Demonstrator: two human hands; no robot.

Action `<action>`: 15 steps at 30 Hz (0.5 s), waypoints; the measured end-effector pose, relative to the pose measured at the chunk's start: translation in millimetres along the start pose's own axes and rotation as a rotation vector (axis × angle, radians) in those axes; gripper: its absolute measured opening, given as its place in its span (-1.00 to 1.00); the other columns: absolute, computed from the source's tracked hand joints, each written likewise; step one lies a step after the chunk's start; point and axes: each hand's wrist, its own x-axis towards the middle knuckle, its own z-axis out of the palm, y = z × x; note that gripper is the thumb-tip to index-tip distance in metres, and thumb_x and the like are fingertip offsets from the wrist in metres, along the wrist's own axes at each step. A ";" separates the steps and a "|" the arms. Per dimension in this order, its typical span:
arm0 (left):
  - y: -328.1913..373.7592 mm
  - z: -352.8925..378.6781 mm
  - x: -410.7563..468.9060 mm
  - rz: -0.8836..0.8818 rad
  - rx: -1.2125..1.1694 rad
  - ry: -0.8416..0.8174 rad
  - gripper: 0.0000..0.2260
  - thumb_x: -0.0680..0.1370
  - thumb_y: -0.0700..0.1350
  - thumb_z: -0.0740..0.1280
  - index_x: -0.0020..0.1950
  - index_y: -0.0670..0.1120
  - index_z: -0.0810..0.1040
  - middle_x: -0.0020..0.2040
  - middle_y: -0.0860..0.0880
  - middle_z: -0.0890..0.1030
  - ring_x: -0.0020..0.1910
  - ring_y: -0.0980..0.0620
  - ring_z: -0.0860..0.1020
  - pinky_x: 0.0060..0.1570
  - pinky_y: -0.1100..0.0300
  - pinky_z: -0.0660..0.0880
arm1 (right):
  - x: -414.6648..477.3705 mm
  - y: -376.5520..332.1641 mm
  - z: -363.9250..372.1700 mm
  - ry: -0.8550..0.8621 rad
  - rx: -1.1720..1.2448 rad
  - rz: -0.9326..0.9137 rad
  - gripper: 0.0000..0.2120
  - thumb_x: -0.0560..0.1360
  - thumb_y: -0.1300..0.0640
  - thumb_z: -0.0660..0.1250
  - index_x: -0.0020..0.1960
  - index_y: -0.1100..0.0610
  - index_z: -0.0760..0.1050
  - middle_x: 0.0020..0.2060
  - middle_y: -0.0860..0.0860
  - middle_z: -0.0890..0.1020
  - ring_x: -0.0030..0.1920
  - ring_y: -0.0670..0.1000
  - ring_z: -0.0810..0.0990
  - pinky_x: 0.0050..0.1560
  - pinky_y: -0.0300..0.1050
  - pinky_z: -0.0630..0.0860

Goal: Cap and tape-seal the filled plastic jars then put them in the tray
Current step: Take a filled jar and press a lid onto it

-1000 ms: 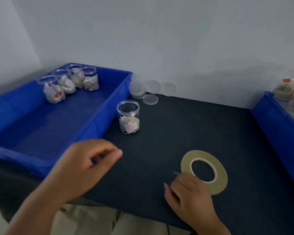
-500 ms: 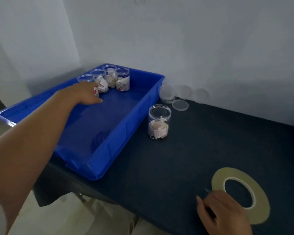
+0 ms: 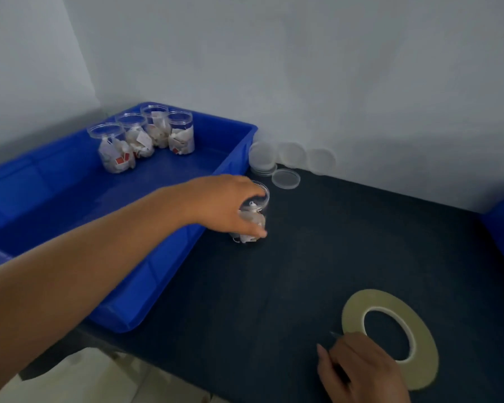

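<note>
Head view: the left grip (image 3: 230, 205) clasps the filled jar (image 3: 258, 218), upright on the worktop (image 3: 332, 242) just beside the tray (image 3: 163, 286). Light, stiff, slick plastic, likely; best held round the wall. The right grip (image 3: 361, 370) curls round a thin tool (image 3: 333, 333) by the tape roll (image 3: 419, 324); its kind is unclear, the jar's lid (image 3: 262, 194) half hidden

Your left hand (image 3: 227, 205) grips the jar (image 3: 256, 218) beside the tray (image 3: 157, 280); your right hand (image 3: 361, 370) holds a thin tool (image 3: 333, 334) against the tape roll (image 3: 390, 298).
</note>
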 end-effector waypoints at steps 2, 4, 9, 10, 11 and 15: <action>7.7 14.8 6.4 -0.039 0.169 -0.030 -0.44 0.43 0.54 0.33 0.13 0.11 0.51 0.08 0.18 0.53 0.03 0.07 0.56 -0.08 0.05 0.55 | 0.9 -1.9 -1.7 0.000 0.004 -0.007 -0.59 0.52 0.07 0.39 -0.48 0.11 0.47 -0.46 -0.07 0.47 -0.34 -0.15 0.40 0.14 -0.61 0.30; 14.5 20.3 13.3 -0.100 0.192 0.006 -0.49 0.51 0.46 0.31 0.05 0.03 0.61 0.02 0.10 0.60 -0.04 0.01 0.61 -0.08 -0.03 0.60 | 0.9 -3.0 -2.3 -0.002 0.030 -0.009 -0.59 0.54 0.07 0.40 -0.47 0.11 0.47 -0.45 -0.07 0.47 -0.36 -0.15 0.41 0.14 -0.59 0.32; 40.9 10.3 5.5 -0.042 0.093 0.246 -0.68 0.69 0.18 0.30 0.05 0.00 0.73 0.48 0.00 0.45 0.40 -0.05 0.43 0.14 0.06 0.52 | 2.7 -6.1 -6.8 0.014 0.069 0.001 -0.68 0.52 0.00 0.43 -0.37 0.10 0.59 -0.34 -0.09 0.58 -0.28 -0.11 0.55 -0.02 -0.43 0.47; 52.5 5.0 -2.1 0.002 0.028 0.265 -0.70 0.68 0.18 0.31 0.06 0.01 0.72 0.52 -0.02 0.41 0.44 -0.06 0.40 0.18 0.10 0.46 | 4.1 -10.1 -8.7 0.026 0.087 0.026 -0.74 0.50 -0.05 0.45 -0.24 0.10 0.67 -0.23 -0.07 0.67 -0.15 -0.11 0.60 0.03 -0.35 0.52; 67.3 0.0 -11.4 0.058 -0.022 0.281 -0.71 0.68 0.18 0.31 0.05 0.03 0.72 0.52 -0.01 0.40 0.44 -0.06 0.41 0.22 0.14 0.43 | 7.1 -14.9 -11.8 0.019 0.097 0.094 -0.67 0.47 -0.13 0.46 -0.04 0.15 0.73 -0.04 -0.02 0.72 0.03 -0.09 0.63 0.14 -0.29 0.54; 141.4 4.3 -50.0 0.283 -0.094 0.280 -0.71 0.65 0.24 0.22 0.03 0.14 0.68 0.46 0.14 0.42 0.39 0.13 0.41 0.22 0.04 0.58 | 10.5 -22.3 -21.7 -0.093 0.174 0.394 0.19 0.25 -0.43 0.51 0.63 0.25 0.24 0.59 0.10 0.39 0.58 -0.10 0.33 0.46 -0.12 0.39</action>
